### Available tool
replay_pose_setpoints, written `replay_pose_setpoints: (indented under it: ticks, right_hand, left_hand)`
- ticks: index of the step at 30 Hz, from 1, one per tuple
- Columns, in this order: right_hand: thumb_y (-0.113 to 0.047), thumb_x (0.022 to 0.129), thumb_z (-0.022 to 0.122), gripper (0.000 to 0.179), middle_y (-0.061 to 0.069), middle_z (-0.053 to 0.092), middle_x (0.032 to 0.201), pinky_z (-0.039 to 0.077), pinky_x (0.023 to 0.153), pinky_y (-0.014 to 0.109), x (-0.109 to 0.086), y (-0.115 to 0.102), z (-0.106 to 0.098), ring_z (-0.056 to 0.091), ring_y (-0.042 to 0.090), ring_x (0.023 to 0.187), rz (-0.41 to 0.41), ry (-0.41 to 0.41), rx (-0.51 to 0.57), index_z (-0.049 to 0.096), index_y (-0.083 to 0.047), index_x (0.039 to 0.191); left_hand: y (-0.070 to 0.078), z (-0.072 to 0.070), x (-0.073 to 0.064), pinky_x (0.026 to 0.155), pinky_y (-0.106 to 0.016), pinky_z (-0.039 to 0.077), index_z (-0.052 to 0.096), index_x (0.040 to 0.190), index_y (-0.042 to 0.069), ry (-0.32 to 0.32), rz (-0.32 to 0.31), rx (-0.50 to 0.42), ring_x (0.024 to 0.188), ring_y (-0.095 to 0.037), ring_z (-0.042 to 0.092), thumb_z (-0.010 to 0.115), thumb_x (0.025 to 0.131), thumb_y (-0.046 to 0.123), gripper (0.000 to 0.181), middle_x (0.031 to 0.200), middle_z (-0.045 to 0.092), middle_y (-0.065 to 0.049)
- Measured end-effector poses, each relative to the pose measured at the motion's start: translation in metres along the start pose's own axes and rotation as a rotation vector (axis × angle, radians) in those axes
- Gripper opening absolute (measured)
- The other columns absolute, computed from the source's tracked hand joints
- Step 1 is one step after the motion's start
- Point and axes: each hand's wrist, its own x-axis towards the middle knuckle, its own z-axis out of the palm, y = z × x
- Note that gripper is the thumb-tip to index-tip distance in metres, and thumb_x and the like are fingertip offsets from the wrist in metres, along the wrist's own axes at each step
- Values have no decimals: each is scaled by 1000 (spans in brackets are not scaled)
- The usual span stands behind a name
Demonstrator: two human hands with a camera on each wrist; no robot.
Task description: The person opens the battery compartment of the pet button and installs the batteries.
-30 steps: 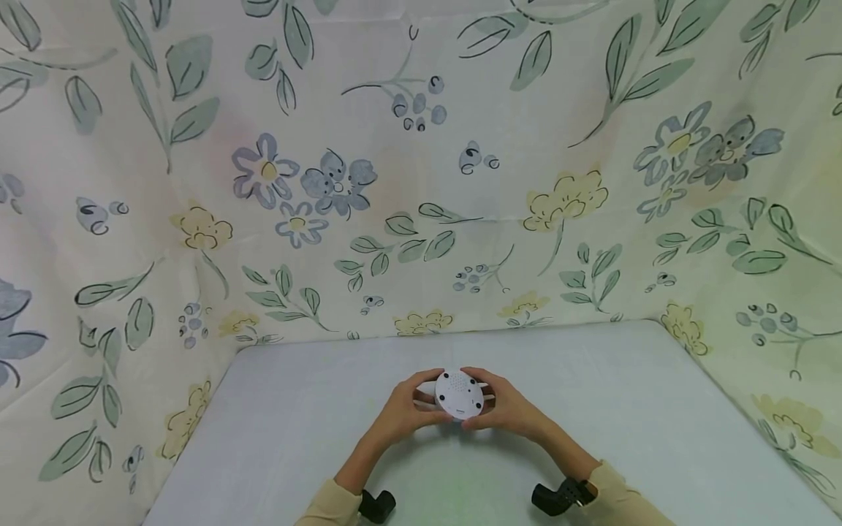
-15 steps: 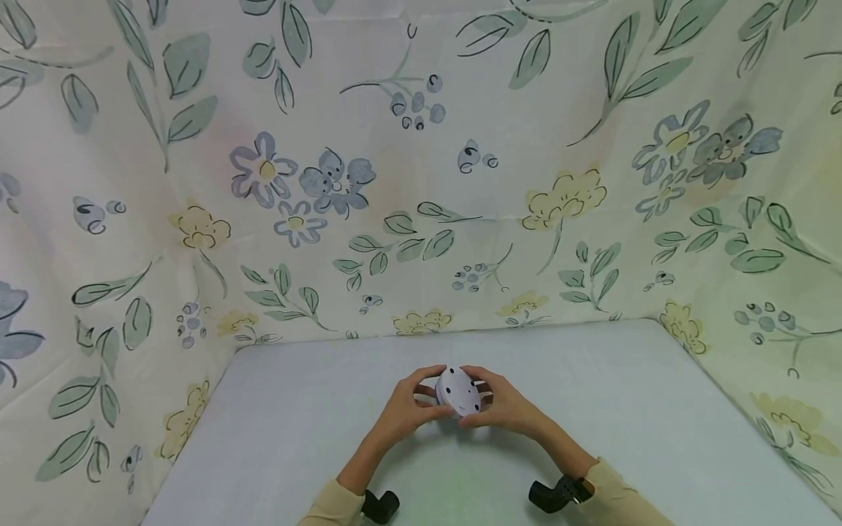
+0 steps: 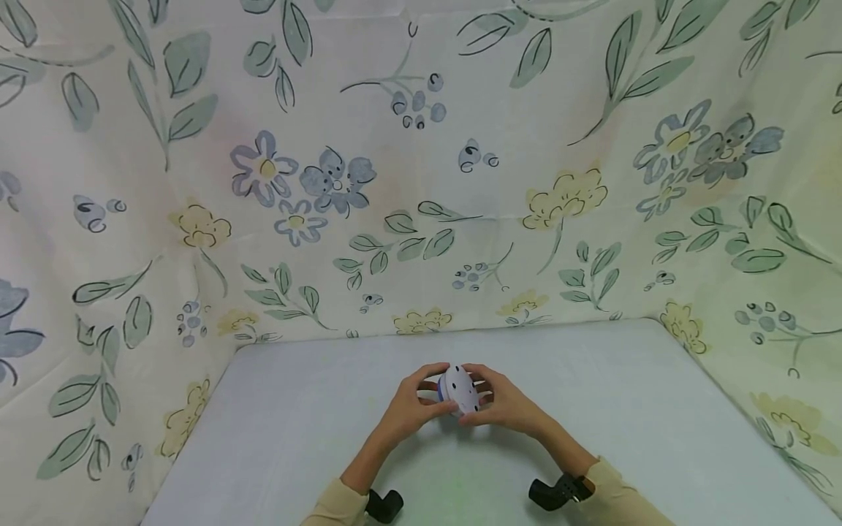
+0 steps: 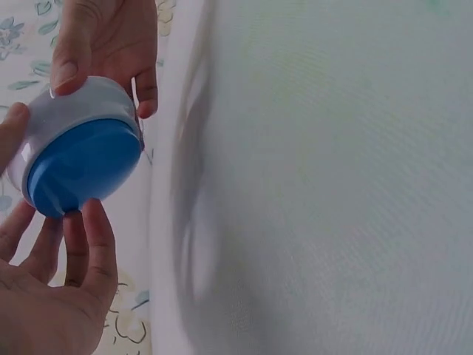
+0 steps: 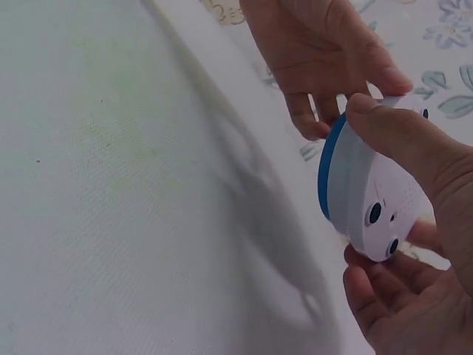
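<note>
Both hands hold a round white buzzer with a blue domed button (image 3: pixel 462 391) just above the table. Its flat underside, with black feet and small holes, faces right and toward me in the head view. My left hand (image 3: pixel 408 409) grips it from the left, thumb at the near edge. From the right, my right hand (image 3: pixel 503 403) pinches the rim between thumb and fingers. In the left wrist view the blue dome (image 4: pixel 85 166) shows, with left fingertips touching its lower edge. The right wrist view shows the black feet (image 5: pixel 375 213) and my right thumb across the rim.
A white cloth-covered table (image 3: pixel 316 409) lies beneath the hands. Behind it and along both sides hangs a floral cloth (image 3: pixel 395 175). Black wrist mounts (image 3: pixel 555 493) sit at the cuffs of both beige sleeves.
The buzzer has turned between the hands: its underside, which faced me, now angles right, and a blue strip shows at its left. Both hands stay nearly in place.
</note>
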Motion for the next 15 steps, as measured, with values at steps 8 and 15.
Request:
replay_pose_setpoints:
  ticks: [8,15]
  right_hand:
    - [-20,82,89,85,14,56,134,50,95,47,-4,-7,-4,57,29,116,9,7,72,42,-4,151]
    - [-21,83,88,84,14,56,135,50,95,46,-4,-7,-3,57,29,116,16,5,94,42,-4,151]
  left_hand:
    - [-5,-2,-2,89,-37,55,42,152,10,-65,-17,-70,117,-32,60,76,94,11,68,150,47,-14]
    - [-9,1,-3,91,-37,54,40,153,11,-101,-75,-90,113,-30,64,77,93,11,70,145,51,-15]
